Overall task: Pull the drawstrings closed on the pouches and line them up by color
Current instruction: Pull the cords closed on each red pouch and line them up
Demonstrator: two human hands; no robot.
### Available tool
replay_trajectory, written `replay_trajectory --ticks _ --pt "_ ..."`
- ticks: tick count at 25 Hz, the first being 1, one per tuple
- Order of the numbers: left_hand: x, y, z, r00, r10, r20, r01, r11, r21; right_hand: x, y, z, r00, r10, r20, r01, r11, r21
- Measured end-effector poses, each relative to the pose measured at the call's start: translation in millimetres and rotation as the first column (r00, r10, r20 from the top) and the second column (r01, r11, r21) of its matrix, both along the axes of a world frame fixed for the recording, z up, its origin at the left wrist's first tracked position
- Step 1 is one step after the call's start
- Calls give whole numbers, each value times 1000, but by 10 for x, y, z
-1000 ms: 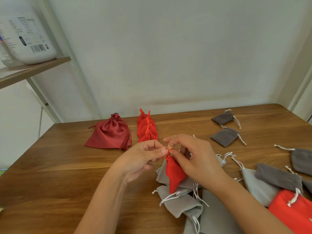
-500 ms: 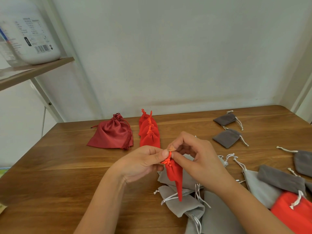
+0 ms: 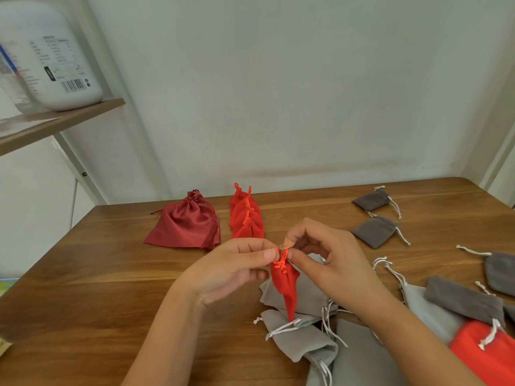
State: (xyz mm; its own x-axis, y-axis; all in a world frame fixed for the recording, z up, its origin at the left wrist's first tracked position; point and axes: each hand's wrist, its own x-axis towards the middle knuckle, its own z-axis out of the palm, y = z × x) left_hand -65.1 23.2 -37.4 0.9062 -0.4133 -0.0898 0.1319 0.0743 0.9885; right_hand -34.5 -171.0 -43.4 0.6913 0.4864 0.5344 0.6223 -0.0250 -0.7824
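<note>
A small red pouch hangs by its drawstrings above a heap of light grey pouches. My left hand and my right hand each pinch its red strings at the gathered top. Behind them a row of several small red pouches runs toward the wall, with a larger dark red satin pouch to its left. Two dark grey pouches lie at the back right.
More grey pouches and a bright red-orange pouch lie at the right edge of the wooden table. A shelf with a large white jug hangs at upper left. A wall bounds the table's far edge.
The red pouch's mouth has drawn tighter and the pouch now hangs longer and narrower. Both hands rose slightly while still pinching the strings.
</note>
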Motion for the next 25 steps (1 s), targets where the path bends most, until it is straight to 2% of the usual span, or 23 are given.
replay_trajectory --ticks 5,9,15,19,25 --pt "-34 -2 34 998 -27 60 18 990 143 -6 3 -24 1000 -12 -12 12 999 -32" --pt "-13 -8 14 983 3 182 -74 918 389 -13 15 -39 999 -13 41 18 992 -121" --pt "3 -69 -34 959 61 278 -171 904 392 29 -25 -15 999 29 -42 -36 985 -169" --pt "17 -71 -71 950 55 307 -184 893 410 43 -48 1 973 74 -219 -98 990 -103" --pt "12 -109 -72 932 80 352 -225 892 392 74 -65 7 956 73 -284 -98 992 -76"
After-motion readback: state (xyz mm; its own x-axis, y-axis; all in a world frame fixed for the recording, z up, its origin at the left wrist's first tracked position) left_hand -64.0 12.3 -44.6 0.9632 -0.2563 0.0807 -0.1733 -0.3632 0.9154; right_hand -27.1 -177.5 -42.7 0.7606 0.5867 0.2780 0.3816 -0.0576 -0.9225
